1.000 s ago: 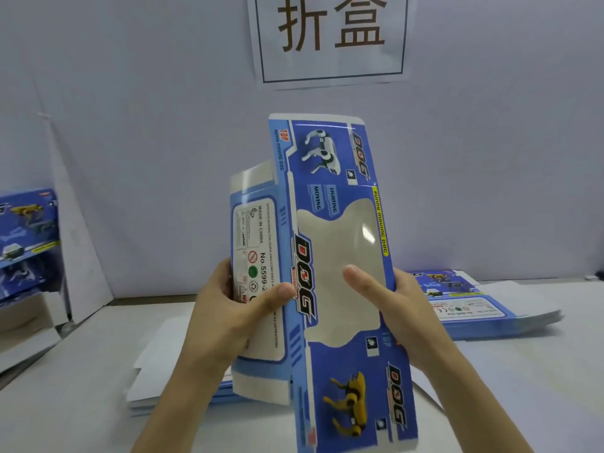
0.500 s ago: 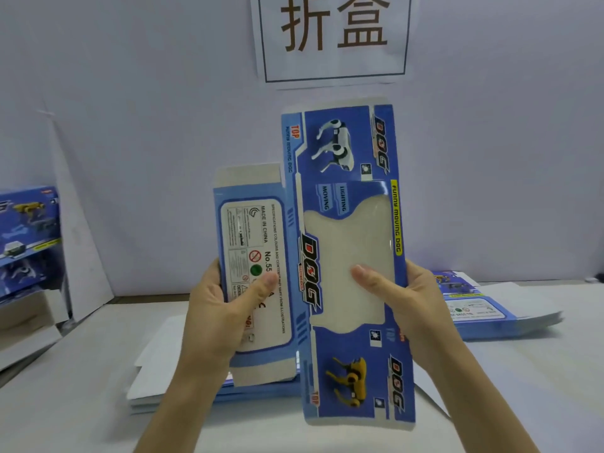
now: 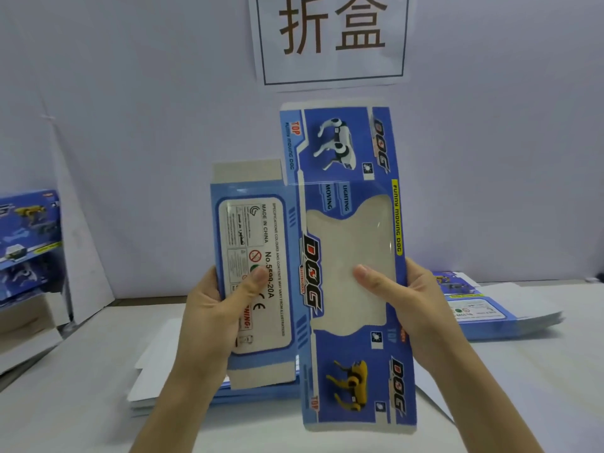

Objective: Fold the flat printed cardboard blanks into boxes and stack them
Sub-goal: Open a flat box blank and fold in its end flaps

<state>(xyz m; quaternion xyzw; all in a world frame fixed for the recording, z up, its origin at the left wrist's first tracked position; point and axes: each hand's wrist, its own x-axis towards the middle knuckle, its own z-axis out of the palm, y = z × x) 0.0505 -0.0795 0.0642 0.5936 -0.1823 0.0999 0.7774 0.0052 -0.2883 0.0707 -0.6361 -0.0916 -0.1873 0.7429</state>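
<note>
Blank (image 3: pixel 346 243) is up off the table, dead centre, held upright in front of the wall. The long windowed DOG panel runs 12 to 6, w/ the shorter label panel off its 9 o'clock side. L hand (image 3: pixel 212 308) grips the label panel's outer edge, thumb pressed on the print, fingers behind. R hand (image 3: pixel 415 302) grasps the window panel's 3 o'clock edge, thumb lying across the clear film. Down at 7 o'clock a near pile (image 3: pixel 157 380) of flat blanks lies on the table (image 3: pixel 65 413). A far pile (image 3: pixel 490 308) lies at 3 o'clock. Folded boxes (image 3: pixel 29 237) are stacked at 9 o'clock, at the frame edge. A paper sign (image 3: pixel 330 37) hangs at 12.
</note>
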